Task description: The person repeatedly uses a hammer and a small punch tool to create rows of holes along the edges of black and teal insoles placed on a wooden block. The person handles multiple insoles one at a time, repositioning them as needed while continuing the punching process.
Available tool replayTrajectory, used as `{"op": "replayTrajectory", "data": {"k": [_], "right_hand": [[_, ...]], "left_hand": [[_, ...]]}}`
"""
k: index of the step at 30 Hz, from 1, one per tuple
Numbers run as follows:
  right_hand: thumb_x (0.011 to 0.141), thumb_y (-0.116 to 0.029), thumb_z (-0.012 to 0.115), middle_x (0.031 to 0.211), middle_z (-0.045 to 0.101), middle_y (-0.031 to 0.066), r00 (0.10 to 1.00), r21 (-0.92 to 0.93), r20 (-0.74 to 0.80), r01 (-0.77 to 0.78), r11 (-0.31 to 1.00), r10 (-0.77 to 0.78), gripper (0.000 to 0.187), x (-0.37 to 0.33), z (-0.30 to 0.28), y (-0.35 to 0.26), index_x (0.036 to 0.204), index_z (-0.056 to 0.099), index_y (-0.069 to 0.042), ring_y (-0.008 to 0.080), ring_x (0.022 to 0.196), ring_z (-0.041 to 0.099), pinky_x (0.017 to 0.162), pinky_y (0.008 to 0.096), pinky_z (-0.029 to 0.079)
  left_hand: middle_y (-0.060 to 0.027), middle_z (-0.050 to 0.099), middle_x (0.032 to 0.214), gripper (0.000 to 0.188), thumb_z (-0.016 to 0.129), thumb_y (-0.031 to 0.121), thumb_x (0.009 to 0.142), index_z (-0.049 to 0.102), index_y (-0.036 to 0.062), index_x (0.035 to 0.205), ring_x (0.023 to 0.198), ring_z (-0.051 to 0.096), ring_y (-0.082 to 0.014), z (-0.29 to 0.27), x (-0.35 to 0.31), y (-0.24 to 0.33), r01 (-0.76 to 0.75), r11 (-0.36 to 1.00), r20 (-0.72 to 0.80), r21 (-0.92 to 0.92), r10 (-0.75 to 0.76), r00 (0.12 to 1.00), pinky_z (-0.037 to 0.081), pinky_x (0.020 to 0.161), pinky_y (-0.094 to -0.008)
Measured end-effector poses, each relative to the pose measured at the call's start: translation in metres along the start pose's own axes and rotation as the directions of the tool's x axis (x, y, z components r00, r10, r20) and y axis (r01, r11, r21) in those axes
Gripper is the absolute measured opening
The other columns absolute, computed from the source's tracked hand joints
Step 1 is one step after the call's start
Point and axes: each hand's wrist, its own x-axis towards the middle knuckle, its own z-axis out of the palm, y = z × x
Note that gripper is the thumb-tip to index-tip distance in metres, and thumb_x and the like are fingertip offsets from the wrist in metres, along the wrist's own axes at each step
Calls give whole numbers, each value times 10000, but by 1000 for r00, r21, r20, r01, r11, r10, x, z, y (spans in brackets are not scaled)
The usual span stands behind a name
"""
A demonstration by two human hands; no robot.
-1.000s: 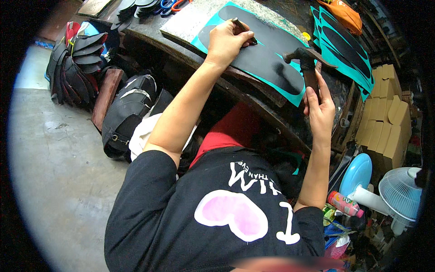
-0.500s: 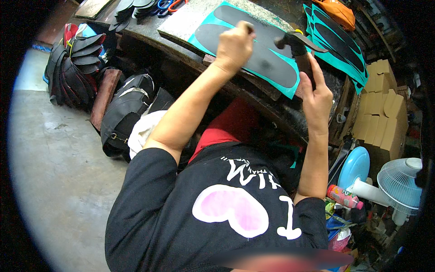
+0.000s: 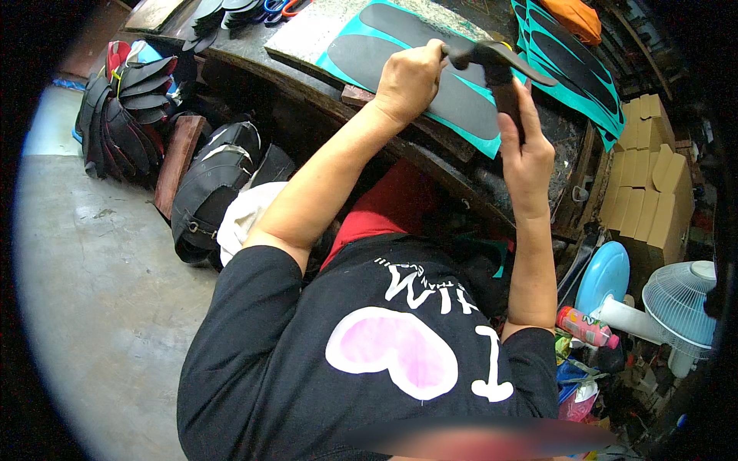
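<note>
My left hand is closed round a short tool standing up from the fist; only its small metal end shows, so its kind is hidden. In my right hand is a claw hammer, gripped by its dark handle. The hammer's striking face is right beside the tool's end; I cannot tell whether they touch. Beneath the left hand lies a teal sheet with long black sole-shaped areas, resting on a pale stone slab.
More teal sheets with black shapes lie at the right, by an orange bag. Scissors and dark pieces are at the back left. Cardboard boxes and a fan stand right; bundled black pieces stand left.
The hammer has swung left and slightly up, its head now close to my left fist. My left hand has shifted slightly right, and the tool's end now shows beside the hammer.
</note>
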Motion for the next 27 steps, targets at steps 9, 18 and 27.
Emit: {"op": "replayTrajectory", "data": {"k": [9,18,27], "right_hand": [[937,-135,676,1262,670,139,978,118,-180,130,985,-107,486,-7,-29,5,1405,549,-109,184,1048,683,873,332,532],[949,-226,667,1210,679,180,999,51,-33,-32,998,34,462,-11,-16,21,1398,564,-193,254,1065,698,842,358,543],[953,-138,657,1055,659,101,943,74,-213,276,958,-255,474,-10,-28,9,1413,544,-123,161,859,615,728,295,506]], "left_hand": [[-164,711,829,170,737,144,853,638,35,939,775,717,-299,0,2,-12,247,866,-16,-435,-281,959,565,717,-362],[-113,723,872,156,692,99,904,618,-8,990,782,721,-175,6,1,-5,436,652,97,-620,-487,868,575,692,-310],[-162,704,838,142,711,126,871,637,23,933,783,714,-264,0,2,9,8,977,27,-211,-3,1000,563,704,-342]]}}
